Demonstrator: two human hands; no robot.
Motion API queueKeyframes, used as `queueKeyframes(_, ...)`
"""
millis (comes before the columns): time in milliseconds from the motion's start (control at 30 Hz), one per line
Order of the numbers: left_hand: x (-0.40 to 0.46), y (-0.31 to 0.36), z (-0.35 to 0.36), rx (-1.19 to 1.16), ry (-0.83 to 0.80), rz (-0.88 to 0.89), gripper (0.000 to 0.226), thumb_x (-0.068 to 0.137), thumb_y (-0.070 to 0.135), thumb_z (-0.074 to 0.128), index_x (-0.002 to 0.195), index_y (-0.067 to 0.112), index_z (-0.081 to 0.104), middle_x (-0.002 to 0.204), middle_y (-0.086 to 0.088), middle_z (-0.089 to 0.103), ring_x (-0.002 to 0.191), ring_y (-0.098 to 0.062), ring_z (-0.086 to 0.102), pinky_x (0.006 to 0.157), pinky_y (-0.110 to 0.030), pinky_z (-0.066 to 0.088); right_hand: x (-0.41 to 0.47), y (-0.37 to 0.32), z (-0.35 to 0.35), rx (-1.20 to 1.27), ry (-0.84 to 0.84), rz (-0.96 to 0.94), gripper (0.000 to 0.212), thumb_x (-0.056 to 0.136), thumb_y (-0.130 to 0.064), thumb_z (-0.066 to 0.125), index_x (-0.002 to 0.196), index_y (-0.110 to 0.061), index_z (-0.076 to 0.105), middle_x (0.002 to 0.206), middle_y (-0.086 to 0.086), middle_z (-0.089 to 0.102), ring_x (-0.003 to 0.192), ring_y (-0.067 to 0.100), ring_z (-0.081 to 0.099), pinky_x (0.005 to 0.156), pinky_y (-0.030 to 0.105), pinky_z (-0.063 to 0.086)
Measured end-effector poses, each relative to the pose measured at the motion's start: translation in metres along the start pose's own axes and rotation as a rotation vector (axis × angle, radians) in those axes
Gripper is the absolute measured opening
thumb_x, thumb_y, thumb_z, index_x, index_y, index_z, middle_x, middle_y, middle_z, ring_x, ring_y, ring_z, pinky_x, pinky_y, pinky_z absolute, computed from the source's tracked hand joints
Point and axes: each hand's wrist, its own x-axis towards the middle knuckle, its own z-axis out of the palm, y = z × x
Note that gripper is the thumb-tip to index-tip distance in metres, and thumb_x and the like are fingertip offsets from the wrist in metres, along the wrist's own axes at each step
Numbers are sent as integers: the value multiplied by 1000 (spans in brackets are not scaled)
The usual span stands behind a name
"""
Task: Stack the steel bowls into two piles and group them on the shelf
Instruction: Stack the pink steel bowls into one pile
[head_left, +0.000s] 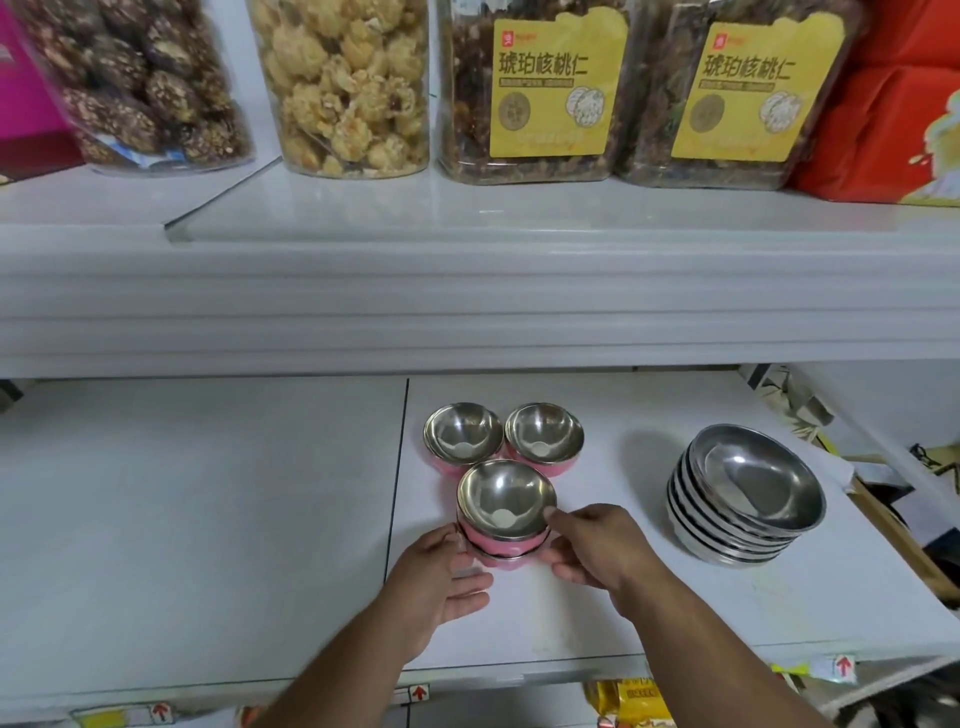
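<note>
The pink bowl stack (505, 519) near the shelf (208, 519) front edge is clasped between left hand (441, 577) and right hand (597, 551), grips half-closed; likely next, the two single bowls (462, 434) behind need nesting.

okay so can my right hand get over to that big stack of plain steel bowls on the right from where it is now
Probably yes. The right hand is on the near pink-sided bowl stack, and only bare white shelf lies between it and the large steel bowl stack. It would have to let go first.
</note>
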Motion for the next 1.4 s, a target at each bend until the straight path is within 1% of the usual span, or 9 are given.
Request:
queueKeyframes(100, 4, 8, -7, 42, 86, 7, 17, 104, 19, 48, 119, 18, 55, 113, -17, 64, 88, -34, 75, 65, -40, 62, 6, 0, -6, 23, 39, 5, 37, 95, -35, 69, 85, 0, 70, 62, 13, 78, 54, 24, 69, 71, 41, 68)
queueKeyframes(267, 28, 45, -14, 63, 240, 81, 16, 97, 6, 50, 84, 13, 55, 80, -10, 42, 70, -27, 50, 57, -31, 44, 27, -11, -8, 120, 146, 10, 30, 97, -28, 66, 84, 0, 65, 56, 11, 72, 47, 22, 66, 53, 31, 61)
queueKeyframes(400, 51, 73, -9, 95, 245, 86, 17, 99, 7, 50, 85, 17, 50, 79, -9, 34, 66, -23, 40, 56, -29, 35, 49, -25, -4, 192, 135, 23, 24, 93, -16, 66, 73, -3, 61, 47, 5, 66, 59, 29, 65, 65, 39, 59)
queueKeyframes(467, 62, 82, -4, 105, 239, 80, 12, 98, 9, 53, 87, 13, 50, 77, -10, 36, 66, -24, 42, 57, -29, 40, 61, -29, -2, 212, 128, 46, 22, 88, -13, 68, 69, -5, 62, 40, 0, 64, 67, 31, 63, 70, 43, 56)
queueKeyframes(600, 85, 85, 5, 120, 228, 102, 13, 97, 16, 58, 97, 3, 58, 90, -20, 65, 71, -34, 67, 73, -47, 61, 82, -27, 2, 244, 111, 98, 13, 89, -14, 66, 80, -5, 68, 73, 14, 73, 72, 32, 68, 75, 44, 63)
queueKeyframes(667, 92, 84, 6, 76, 222, 89, 18, 95, 15, 59, 101, -2, 61, 79, -17, 74, 64, -34, 73, 59, -44, 64, 92, -23, 4, 241, 97, 120, 14, 87, -12, 65, 75, -5, 67, 69, 16, 70, 70, 31, 65, 72, 41, 60)
queueKeyframes(833, 98, 82, 5, 50, 202, 73, 20, 96, 11, 58, 108, -3, 67, 84, -20, 74, 62, -28, 75, 48, -32, 59, 105, -18, 9, 244, 76, 162, 18, 88, -21, 68, 76, -7, 68, 56, 10, 68, 43, 22, 60, 45, 23, 50)
queueKeyframes(1000, 93, 87, -6, 43, 233, 94, 22, 94, 8, 58, 112, -3, 66, 103, -26, 74, 81, -36, 77, 65, -42, 65, 109, -24, 11, 250, 95, 150, 14, 85, -13, 67, 88, -1, 74, 67, 15, 74, 53, 25, 65, 52, 29, 53)
queueKeyframes(1400, 28, 111, -27, 105, 285, 254, 17, 91, 26, 62, 98, 12, 69, 80, -11, 79, 68, -26, 77, 62, -37, 63, 57, -62, -25, 346, 97, -13, 23, 91, -15, 60, 89, 2, 76, 65, 15, 75, 55, 23, 66, 62, 32, 62)
